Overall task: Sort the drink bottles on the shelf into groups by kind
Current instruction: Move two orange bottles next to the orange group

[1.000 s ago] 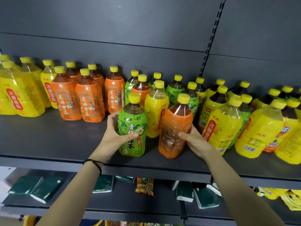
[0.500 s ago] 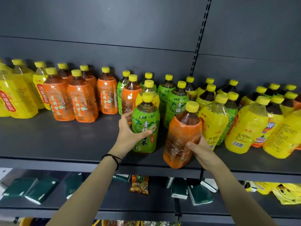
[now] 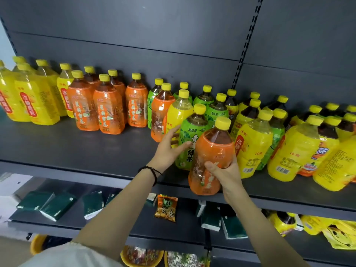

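Yellow-capped drink bottles stand on a dark grey shelf (image 3: 77,151). My right hand (image 3: 225,176) grips an orange-labelled bottle (image 3: 212,151), held tilted over the shelf's front edge. My left hand (image 3: 169,149) wraps the side of a green-labelled bottle (image 3: 190,135) that stands just behind it. At the left sits a group of yellow bottles (image 3: 34,101), then a group of orange bottles (image 3: 107,110). Another orange bottle (image 3: 160,114) and a yellow one (image 3: 178,112) stand among green bottles (image 3: 217,110) in the middle. Mixed yellow bottles (image 3: 294,149) fill the right.
The shelf front left of my hands is bare. A lower shelf (image 3: 134,224) holds dark green packets (image 3: 57,207), an orange snack bag (image 3: 166,208) and yellow packs (image 3: 335,234). Baskets of sweets (image 3: 142,255) sit below.
My right hand has drawn the orange bottle forward and lifted it past the shelf edge. My left hand pushed the green bottle to the right and back among the others.
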Tool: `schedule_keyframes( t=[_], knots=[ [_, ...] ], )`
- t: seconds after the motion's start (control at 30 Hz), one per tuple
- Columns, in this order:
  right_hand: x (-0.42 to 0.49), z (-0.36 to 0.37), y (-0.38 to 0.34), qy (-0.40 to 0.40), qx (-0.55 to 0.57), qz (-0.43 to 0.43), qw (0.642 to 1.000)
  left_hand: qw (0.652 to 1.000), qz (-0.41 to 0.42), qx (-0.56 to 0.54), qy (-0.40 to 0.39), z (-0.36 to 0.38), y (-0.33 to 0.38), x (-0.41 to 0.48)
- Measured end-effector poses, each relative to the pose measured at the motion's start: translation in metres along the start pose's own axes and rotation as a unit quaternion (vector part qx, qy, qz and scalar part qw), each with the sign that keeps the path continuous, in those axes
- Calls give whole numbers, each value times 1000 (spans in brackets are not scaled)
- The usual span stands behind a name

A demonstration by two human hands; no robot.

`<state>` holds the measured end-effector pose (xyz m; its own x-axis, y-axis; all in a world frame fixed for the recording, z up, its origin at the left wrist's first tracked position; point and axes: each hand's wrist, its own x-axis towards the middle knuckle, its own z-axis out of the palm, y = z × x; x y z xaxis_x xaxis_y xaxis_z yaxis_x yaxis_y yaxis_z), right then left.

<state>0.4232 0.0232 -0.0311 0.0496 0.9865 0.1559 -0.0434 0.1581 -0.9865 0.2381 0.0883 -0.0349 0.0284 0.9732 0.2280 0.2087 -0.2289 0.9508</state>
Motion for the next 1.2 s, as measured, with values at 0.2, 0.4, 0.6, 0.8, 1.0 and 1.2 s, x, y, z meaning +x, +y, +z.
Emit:
schedule_keyframes(
  t=[0.2,0.4,0.6,0.8,1.0,1.2],
  knots=[
    [-23,51,0,-11,12,5,1000,999,-4,-30,36,-68,-18,-12],
    [-10,128,2,39,37,-4,999,994,-23,-78,70,-135,-36,7],
    [14,166,12,124,23,-24,992,995,-31,-92,11,-147,-48,47],
    [34,161,17,188,1,-32,982,997,-28,-76,-3,-118,-57,71],
    [46,136,19,174,-16,-31,984,993,19,-118,-18,-95,-45,97],
    [49,133,21,164,-20,-31,986,996,56,-73,6,-90,-44,114]
  ],
)
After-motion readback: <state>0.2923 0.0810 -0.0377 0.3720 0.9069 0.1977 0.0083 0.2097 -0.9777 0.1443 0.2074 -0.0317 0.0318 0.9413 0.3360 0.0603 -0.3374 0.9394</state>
